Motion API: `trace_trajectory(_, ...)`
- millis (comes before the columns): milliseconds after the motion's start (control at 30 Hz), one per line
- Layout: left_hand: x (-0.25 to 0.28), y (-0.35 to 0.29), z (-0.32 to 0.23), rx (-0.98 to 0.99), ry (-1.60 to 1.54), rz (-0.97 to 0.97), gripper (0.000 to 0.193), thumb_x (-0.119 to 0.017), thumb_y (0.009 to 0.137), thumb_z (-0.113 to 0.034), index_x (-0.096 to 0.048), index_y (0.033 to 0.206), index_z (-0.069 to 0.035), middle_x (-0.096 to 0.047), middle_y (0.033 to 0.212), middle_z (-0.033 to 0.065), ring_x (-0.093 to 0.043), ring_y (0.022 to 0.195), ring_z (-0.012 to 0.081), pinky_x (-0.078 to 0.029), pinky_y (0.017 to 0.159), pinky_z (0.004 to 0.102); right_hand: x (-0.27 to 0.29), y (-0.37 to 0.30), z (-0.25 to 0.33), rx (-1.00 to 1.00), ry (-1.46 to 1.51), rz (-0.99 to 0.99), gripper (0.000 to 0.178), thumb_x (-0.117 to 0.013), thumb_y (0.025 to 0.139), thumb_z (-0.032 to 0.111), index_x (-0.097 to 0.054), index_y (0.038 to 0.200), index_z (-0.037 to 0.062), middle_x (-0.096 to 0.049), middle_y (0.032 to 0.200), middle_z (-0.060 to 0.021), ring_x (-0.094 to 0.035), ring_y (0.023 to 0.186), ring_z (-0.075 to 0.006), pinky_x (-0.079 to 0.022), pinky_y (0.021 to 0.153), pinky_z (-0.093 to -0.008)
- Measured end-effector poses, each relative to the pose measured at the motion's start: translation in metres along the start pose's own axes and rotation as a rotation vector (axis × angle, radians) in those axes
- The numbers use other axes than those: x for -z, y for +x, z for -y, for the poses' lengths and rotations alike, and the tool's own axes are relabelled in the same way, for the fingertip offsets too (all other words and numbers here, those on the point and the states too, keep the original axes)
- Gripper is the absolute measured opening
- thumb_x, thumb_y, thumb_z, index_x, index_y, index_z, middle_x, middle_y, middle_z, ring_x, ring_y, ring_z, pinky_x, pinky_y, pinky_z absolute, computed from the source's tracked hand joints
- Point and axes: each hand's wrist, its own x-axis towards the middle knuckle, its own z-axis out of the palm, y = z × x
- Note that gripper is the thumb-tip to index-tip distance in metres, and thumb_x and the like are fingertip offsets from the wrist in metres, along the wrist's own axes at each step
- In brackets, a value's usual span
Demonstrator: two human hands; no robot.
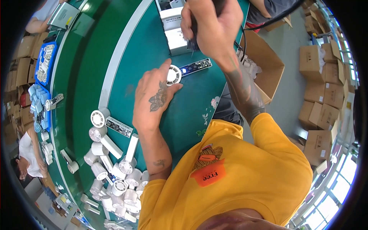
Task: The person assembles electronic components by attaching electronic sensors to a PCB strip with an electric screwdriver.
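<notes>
Here, left hand around 1 fan.

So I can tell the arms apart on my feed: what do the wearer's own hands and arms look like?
Both arms come out of short yellow sleeves, and no gloves show. The left hand has a dark, flower-like tattoo on its back; a smaller dark mark sits near the elbow. Beyond the right hand, a larger tattoo covers much of the forearm.
</notes>
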Motion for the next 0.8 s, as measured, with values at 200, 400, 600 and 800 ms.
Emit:
trace_trajectory(200, -0.008, -0.003, 0.006, -0.029, -0.04, -0.014, 0.067, -0.087, 0.074, -0.014, -0.061, 0.135, -0.005, -0.068, 0.1, 0.0143, -0.063, 0.099, 0.0336, -0.05, 0.087, 0.0441, -0.012, -0.033, 0.0, -0.233, 0.126, -0.008, 0.023, -0.073, 0.098, 0.017, -0.056, 0.103, 0.0028, -0.057, 0.07, 0.004, -0.049, 0.055, -0.0027, -0.037, 0.049, -0.0212)
trace_trajectory(400, -0.004, -0.001, 0.0, 0.007, -0.004, 0.02, 0.067, -0.086, 0.075, -0.014, -0.06, 0.136, -0.004, -0.068, 0.101, 0.0141, -0.063, 0.1, 0.0337, -0.05, 0.089, 0.0445, -0.011, -0.039, -0.01, -0.252, 0.116, 0.027, 0.025, -0.072, 0.099, 0.014, -0.055, 0.113, 0.0028, -0.057, 0.072, 0.0042, -0.048, 0.056, -0.0027, -0.037, 0.05, -0.0212)
trace_trajectory(600, -0.006, -0.002, 0.004, -0.001, -0.035, 0.004, 0.068, -0.087, 0.074, -0.014, -0.06, 0.136, -0.005, -0.068, 0.102, 0.0151, -0.063, 0.101, 0.0343, -0.05, 0.089, 0.0447, -0.007, -0.042, -0.01, -0.092, 0.016, 0.042, 0.023, -0.072, 0.099, 0.015, -0.055, 0.107, 0.0024, -0.058, 0.072, 0.0026, -0.049, 0.056, -0.0033, -0.037, 0.05, -0.0213)
trace_trajectory(800, -0.01, -0.002, 0.012, -0.077, -0.001, -0.018, 0.067, -0.087, 0.073, -0.013, -0.061, 0.134, -0.005, -0.066, 0.099, 0.0142, -0.062, 0.098, 0.0344, -0.05, 0.088, 0.0453, -0.008, -0.046, -0.012, -0.347, 0.143, 0.014, 0.026, -0.073, 0.098, 0.016, -0.055, 0.109, 0.0017, -0.059, 0.072, 0.0018, -0.051, 0.055, -0.0048, -0.04, 0.05, -0.0225)
